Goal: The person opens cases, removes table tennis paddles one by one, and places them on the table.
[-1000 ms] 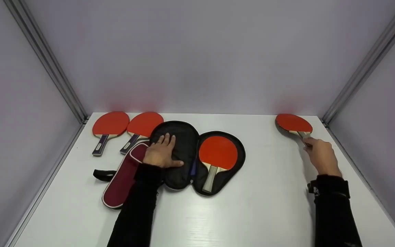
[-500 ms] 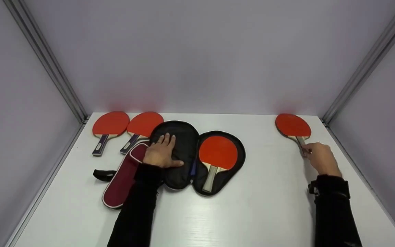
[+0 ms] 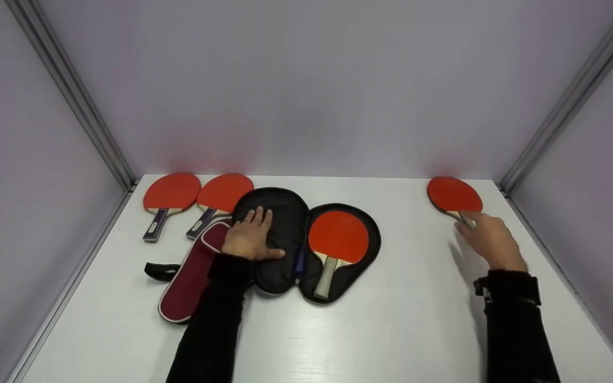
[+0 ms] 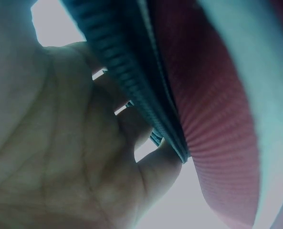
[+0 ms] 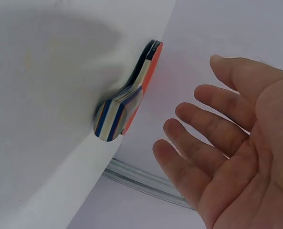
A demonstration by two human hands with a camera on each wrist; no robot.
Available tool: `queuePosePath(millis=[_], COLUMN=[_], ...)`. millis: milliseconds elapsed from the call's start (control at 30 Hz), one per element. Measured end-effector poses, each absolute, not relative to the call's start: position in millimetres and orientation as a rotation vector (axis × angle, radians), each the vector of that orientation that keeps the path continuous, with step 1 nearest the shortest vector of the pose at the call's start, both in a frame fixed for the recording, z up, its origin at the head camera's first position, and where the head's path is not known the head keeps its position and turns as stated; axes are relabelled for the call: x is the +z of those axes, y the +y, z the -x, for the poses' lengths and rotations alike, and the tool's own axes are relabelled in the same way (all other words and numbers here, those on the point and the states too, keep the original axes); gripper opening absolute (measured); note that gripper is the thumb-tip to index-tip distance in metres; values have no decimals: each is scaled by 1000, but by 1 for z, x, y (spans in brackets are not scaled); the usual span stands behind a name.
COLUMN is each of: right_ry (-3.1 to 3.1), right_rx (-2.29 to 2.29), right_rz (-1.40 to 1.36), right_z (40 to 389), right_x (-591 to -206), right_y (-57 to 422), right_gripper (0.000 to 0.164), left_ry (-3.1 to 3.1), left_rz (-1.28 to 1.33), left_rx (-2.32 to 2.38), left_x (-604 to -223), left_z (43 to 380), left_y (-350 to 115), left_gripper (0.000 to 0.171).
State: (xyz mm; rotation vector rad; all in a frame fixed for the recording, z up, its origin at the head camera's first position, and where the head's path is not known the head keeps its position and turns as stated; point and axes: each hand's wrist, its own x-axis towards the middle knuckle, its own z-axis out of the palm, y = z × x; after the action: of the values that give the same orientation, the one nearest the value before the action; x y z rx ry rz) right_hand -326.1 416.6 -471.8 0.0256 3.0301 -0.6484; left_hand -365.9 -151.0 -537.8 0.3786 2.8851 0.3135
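In the head view my left hand (image 3: 248,234) rests with spread, straight fingers on the left half of an open black paddle case (image 3: 285,276). A red table tennis paddle (image 3: 339,236) with a pale handle lies in the case's right half. My right hand (image 3: 490,239) hovers over the handle of another red paddle (image 3: 454,194), which lies at the far right of the table. The right wrist view shows this hand with loosely extended fingers, apart from the striped handle end (image 5: 110,120). A maroon paddle case (image 3: 187,287) with white piping lies beside and partly under my left forearm.
Two more red paddles (image 3: 172,191) with dark handles lie at the back left of the white table (image 3: 391,340). A black strap (image 3: 162,272) sticks out from the maroon case. Pale walls (image 3: 306,96) with grey metal corner strips enclose the table.
My right hand has set the far-right paddle flat on the table and let go of its handle, then moved slightly up and left above it. My left hand has not moved.
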Motion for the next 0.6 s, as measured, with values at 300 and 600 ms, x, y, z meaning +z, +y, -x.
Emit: queuePosePath(millis=[300,600], right_ry=[3148,3217], right_rx=[-618,-509], right_rz=[195,374], right_z=[324,325], right_x=[-462,-460], right_y=[379,336], right_gripper=[58,57], left_ry=[2879,2880], left_rz=[-379,-377], left_rx=[282,293], left_x=[-540,-546], left_z=[370,373], left_y=[-151,-153], left_gripper=[127,127])
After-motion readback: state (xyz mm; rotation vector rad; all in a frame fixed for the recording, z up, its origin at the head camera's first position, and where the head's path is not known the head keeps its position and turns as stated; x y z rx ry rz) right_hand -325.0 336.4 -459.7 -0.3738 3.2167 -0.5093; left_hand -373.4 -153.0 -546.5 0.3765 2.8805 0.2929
